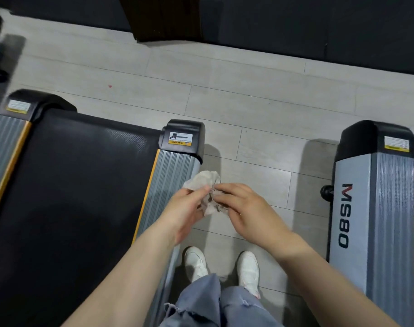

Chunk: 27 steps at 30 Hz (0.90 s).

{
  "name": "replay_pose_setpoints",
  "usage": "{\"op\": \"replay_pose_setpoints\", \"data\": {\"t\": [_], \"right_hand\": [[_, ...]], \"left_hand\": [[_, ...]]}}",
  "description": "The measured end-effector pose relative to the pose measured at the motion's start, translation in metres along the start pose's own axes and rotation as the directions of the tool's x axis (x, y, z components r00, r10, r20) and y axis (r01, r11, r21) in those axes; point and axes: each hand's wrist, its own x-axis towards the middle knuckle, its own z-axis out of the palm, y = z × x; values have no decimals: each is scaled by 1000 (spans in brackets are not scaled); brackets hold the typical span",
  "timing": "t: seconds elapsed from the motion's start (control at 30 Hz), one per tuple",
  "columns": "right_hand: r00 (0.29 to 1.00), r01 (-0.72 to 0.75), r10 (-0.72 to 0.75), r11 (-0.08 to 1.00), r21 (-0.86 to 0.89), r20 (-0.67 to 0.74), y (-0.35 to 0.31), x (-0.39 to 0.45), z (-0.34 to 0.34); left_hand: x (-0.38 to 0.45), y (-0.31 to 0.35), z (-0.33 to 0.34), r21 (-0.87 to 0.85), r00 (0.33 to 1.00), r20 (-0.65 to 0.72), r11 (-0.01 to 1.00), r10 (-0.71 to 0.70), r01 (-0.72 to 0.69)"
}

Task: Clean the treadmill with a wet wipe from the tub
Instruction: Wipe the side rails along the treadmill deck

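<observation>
Head view looks down at two bare forearms meeting over the gap between two machines, and both hands work on one crumpled wet wipe (209, 192). The left hand (184, 208) pinches its near left part between thumb and curled fingers; the right hand (245, 208) has its fingertips curled into the wipe's right side, thumb tucked under. The wipe is grey with dark smudges and bunched loosely, held in the air just right of the treadmill (83, 185) and above the pale plank floor (248, 102). By the look of it the person is refolding or turning the cloth to find a cleaner face, which would explain why both hands hold it close to the body and clear of any surface. The ribbed grey side rail (168, 182) on the right of the treadmill's black belt lies just beside the hands, its black end cap (184, 135) with a warning label further off. A second treadmill (376, 208), marked MS80, stands to the right, well apart from the hands. White shoes (224, 265) and frayed jeans show near the bottom, planted in the aisle between the machines. No tub is in view, so I cannot say where it stands or what remains in it. A dark mat (319, 31) runs along the far side.
</observation>
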Motion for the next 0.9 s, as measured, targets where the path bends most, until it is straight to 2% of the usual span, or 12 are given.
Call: {"op": "replay_pose_setpoints", "data": {"t": [0.07,0.17,0.23,0.3,0.4,0.5,0.57,0.63,0.7,0.73,0.83,0.9], "right_hand": [[958,-217,268,910,354,-101,-8,16,-2],[758,-458,643,403,792,111,-5,44,-2],[643,-569,643,37,822,416,12,62,2],[587,-624,583,-117,773,562,26,81,4],[531,-668,621,-112,735,577,44,113,1],[514,-688,617,-117,716,596,60,146,-6],[522,-689,570,-157,708,635,71,172,-15],[552,-693,503,-167,701,665,79,196,-27],[574,-732,481,-63,678,663,88,217,-29],[578,-754,497,20,657,647,92,227,-26],[637,-755,595,356,550,489,113,260,-7],[696,-704,658,547,453,288,129,283,8]], "left_hand": [[10,10,-4,17,996,-70,999,50,-49],[28,27,-7,24,988,-121,995,96,-94],[40,36,-6,37,980,-130,988,151,-147],[54,44,-4,121,953,-168,965,252,-234],[81,53,-5,380,866,-179,845,467,-377],[113,57,-12,714,745,-65,552,664,-430],[129,61,-14,852,703,87,313,706,-419],[140,68,-16,894,722,185,191,667,-406],[148,76,-19,881,747,212,207,630,-425],[151,79,-20,857,758,183,277,626,-435],[163,87,-28,724,798,-117,600,591,-339],[182,83,-45,728,785,-279,655,552,-202]]}}
